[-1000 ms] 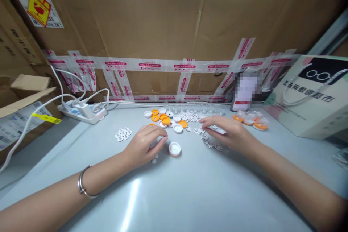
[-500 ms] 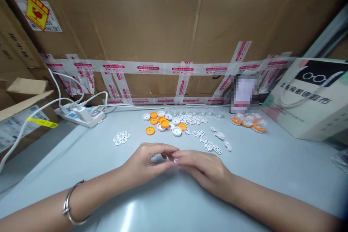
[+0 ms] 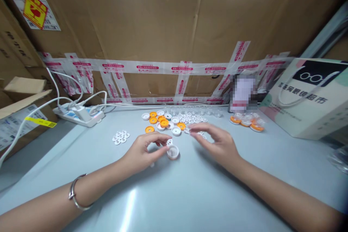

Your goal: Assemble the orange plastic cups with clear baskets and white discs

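My left hand [image 3: 148, 150] pinches a small white openwork plastic piece [image 3: 169, 141] between thumb and fingertips. Just below that piece, a round white-rimmed cap [image 3: 173, 152] with a translucent-looking inside sits at the thumb tip; whether the thumb touches it I cannot tell. My right hand [image 3: 217, 143] reaches over the loose white openwork pieces [image 3: 201, 134], its thumb and index finger slightly apart. One white piece [image 3: 186, 130] lies right at those fingertips. The right hand and wrist hide several other pieces. A small pale object [image 3: 152, 165] shows partly under my left hand.
Orange rings [image 3: 149, 129] and white rings [image 3: 176, 131] are grouped mid-table. White stemmed discs [image 3: 121, 137] lie left, clear domes [image 3: 187, 111] behind. Orange-based assemblies [image 3: 246, 121] stand right, near a paper bag [image 3: 304, 98]. A power strip [image 3: 81, 115] and cardboard boxes [image 3: 163, 25] border the table.
My hands, together before, are now apart. The right hand has moved away and forward to the white pieces. The round cap has come into sight beside the left thumb.
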The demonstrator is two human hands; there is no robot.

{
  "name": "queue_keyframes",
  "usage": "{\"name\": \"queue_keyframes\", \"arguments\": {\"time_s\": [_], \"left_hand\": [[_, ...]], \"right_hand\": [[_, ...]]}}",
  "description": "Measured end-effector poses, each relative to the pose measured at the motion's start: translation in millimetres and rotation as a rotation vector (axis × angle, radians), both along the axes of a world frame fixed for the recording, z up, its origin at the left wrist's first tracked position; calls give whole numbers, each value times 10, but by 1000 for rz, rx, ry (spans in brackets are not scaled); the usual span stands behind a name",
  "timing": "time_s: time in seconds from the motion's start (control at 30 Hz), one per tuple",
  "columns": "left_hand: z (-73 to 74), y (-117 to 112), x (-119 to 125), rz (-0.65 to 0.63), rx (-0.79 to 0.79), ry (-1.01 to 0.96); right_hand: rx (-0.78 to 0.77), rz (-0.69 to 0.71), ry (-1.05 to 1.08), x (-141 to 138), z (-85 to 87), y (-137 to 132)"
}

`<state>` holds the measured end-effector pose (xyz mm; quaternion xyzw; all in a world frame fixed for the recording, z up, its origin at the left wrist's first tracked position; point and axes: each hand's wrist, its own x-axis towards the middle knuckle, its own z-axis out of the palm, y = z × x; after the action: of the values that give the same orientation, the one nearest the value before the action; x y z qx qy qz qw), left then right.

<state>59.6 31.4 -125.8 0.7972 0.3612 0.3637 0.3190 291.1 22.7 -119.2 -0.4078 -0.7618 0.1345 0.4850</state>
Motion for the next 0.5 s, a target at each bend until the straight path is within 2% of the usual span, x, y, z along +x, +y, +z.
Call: {"name": "queue_keyframes", "arguments": {"time_s": [0.1,0.2,0.27,0.4,0.5], "left_hand": [[-49,71,-19,56,-108,-115],[-91,129,-27,85,-191,-242],[-102,152,-27,99,-210,-288],[-88,152,-19,102,-243,-317],[-73,134,-9,91,-265,-324]], "right_hand": [[-123,-176,85,192,6,185],[-222,-258,20,317,-14,326],[-250,-251,-121,344,-23,395],[-242,-148,-428,294,-11,552],[-279,-129,-563,227,6,700]]}}
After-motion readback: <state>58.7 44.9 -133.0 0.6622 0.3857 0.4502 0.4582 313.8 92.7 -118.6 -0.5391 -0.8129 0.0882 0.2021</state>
